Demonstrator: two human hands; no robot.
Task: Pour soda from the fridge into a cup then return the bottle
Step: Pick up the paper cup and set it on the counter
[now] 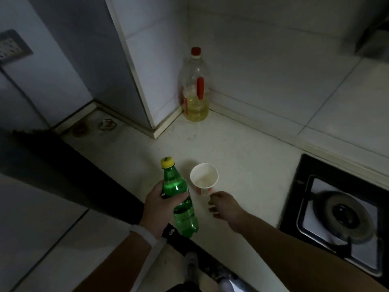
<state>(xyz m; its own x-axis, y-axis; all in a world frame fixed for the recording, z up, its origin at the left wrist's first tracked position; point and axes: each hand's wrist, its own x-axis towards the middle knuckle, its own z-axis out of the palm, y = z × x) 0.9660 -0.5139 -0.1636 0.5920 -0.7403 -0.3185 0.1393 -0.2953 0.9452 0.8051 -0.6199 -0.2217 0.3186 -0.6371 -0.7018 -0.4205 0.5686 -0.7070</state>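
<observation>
Green soda bottle [185, 216] sits clasped in my left grip [162, 207] over the desk's [242, 157] near edge, yellow cap [167, 162] on, so nothing spills ahead of pouring. Just right of it stands the paper cup [207, 171], mouth up. My right grip [225, 205] is loosely curled at its base, grasping nothing, probably to steady it. Far back stands an oil bottle [194, 95]; right, the stove [336, 211].

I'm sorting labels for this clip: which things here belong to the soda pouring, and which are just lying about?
Job in hand:
green soda bottle, yellow cap on, gripped by the left hand
white paper cup standing on the counter
right hand at the cup's base

Lying about:
oil bottle with a red cap, in the corner
gas burner at the right
</observation>
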